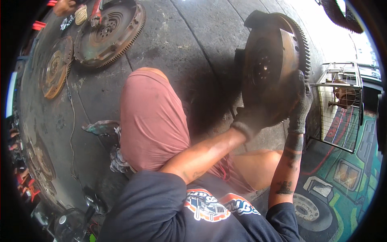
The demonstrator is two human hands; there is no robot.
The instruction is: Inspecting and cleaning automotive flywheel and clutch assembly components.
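Observation:
A brown, rusty flywheel (288, 50) with a toothed rim stands tilted on edge in front of me, to the right. My right hand (301, 101), in a grey knit glove, is closed on its right rim, thumb up along the teeth. My left hand (256, 117), in a dark glove, lies against the lower part of the flywheel's face. Motion blur and shadow hide its fingers, and whether it holds anything does not show. A dark curved piece (258, 19) juts from behind the flywheel's top.
A large toothed flywheel (131, 30) lies at the far left with a red tool (96, 14) on it. Beside it rests a smaller flywheel (56, 68). Rags (102, 127) lie by my knee. A wire cage (340, 107) stands right; another person's hand (64, 7) shows top left.

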